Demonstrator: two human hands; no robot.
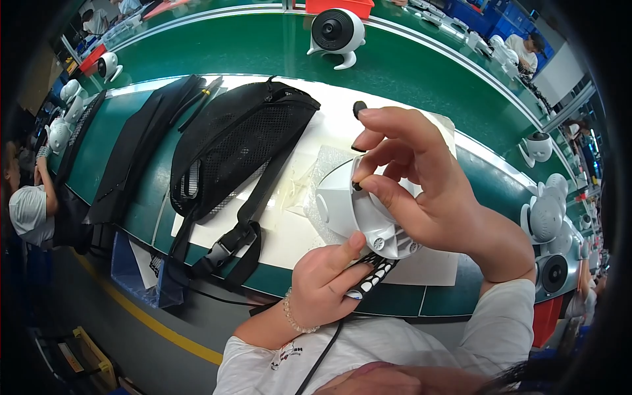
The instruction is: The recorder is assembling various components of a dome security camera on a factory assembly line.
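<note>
A white rounded plastic housing [343,205] is in front of me over the white work mat [413,273], its hollow inner side partly showing. My left hand [326,280] grips it from below, index finger extended along its lower edge. Beside those fingers is a black piece with white spots [374,276], mostly hidden. My right hand [421,178] is over the housing, thumb and a finger pinched on a small black piece [357,186] at its rim. A dark oval [359,108] shows at the raised index fingertip; I cannot tell whether it is a separate part.
A black mesh bag [240,141] with a strap and buckle [227,245] lies left, near yellow-handled cutters [209,89]. Bubble wrap [322,168] is under the housing. A white device with a round black front [336,33] stands on the green conveyor [263,49]. White units [546,207] crowd the right.
</note>
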